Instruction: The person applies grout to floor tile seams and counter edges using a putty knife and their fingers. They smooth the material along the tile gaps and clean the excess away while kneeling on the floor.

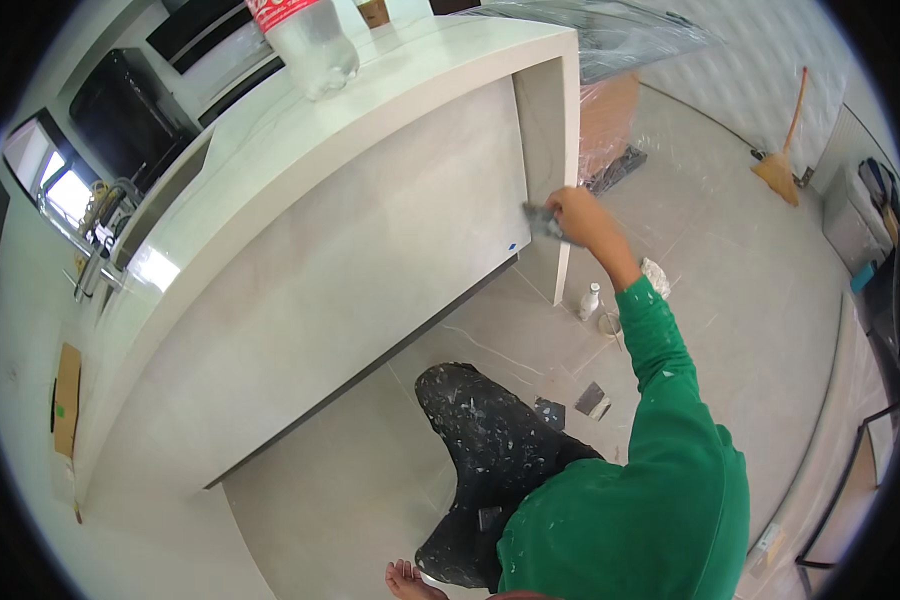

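Note:
My right hand (582, 218), at the end of a green sleeve, is closed around a small dark grey flat piece (543, 222). That piece is at the inner corner where the pale island's front panel (370, 250) meets its end panel (545, 130); its exact kind is not clear. A small blue mark (512, 246) shows on the front panel close by. At the lower edge, my left hand (410, 580) is partly in view beside my black, paint-spotted trousers (490, 430), fingers apart and nothing visible in them.
A bottle (315, 50) stands on the countertop (400, 55). On the floor are a small white bottle (590, 300), a round container (609, 324), a crumpled white cloth-like thing (656, 277) and two dark flat pieces (592, 401). A broom (780, 170) leans at the far right.

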{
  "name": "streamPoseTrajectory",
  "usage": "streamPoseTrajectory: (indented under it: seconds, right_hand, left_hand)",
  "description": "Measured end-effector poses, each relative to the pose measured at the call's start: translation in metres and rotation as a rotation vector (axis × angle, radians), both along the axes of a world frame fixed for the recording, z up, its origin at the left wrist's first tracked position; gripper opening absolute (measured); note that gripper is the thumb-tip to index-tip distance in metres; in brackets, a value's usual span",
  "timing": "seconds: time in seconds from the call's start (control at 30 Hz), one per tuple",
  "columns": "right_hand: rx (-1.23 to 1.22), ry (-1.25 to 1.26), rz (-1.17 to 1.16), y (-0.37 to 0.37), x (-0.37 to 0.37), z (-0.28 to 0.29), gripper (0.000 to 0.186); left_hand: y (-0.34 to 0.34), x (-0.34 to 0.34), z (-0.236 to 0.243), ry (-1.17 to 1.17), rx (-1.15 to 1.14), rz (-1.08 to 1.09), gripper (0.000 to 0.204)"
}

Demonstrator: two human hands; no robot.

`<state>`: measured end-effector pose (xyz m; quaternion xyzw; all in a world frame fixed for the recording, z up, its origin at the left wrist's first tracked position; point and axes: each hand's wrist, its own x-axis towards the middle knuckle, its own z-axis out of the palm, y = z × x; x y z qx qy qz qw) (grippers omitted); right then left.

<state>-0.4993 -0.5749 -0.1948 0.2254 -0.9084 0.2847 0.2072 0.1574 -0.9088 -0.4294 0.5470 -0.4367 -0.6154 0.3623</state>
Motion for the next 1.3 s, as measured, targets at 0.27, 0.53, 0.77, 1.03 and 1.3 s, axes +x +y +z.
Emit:
streamPoseTrajectory:
  seconds: [0.27, 0.53, 0.77, 1.03, 1.3]
  right_hand:
    - [-0.193, -0.579, 0.957, -0.081, 0.117, -0.045, 0.02]
    - [-0.091, -0.691, 1.29, -0.163, 0.181, -0.037, 0.039]
    - [-0.592, 0.467, 0.005, -0.133, -0.045, 0.041, 0.082]
    - [-0.35, 0.575, -0.076, -0.118, -0.108, 0.064, 0.093]
    - [-0.371, 0.46, -0.056, -0.116, -0.094, -0.009, 0.091]
  left_hand:
    - [0.008, -0.136, 0.071, 0.131, -0.142, -0.473, 0.05]
    - [0.046, -0.234, 0.141, 0.134, -0.311, -0.832, 0.032]
    - [0.028, -0.167, 0.117, 0.082, -0.315, -0.387, 0.034]
    - [0.013, -0.06, 0.093, -0.304, -0.299, -0.147, 0.044]
    - [0.028, -0.045, 0.096, -0.208, -0.252, -0.089, 0.045]
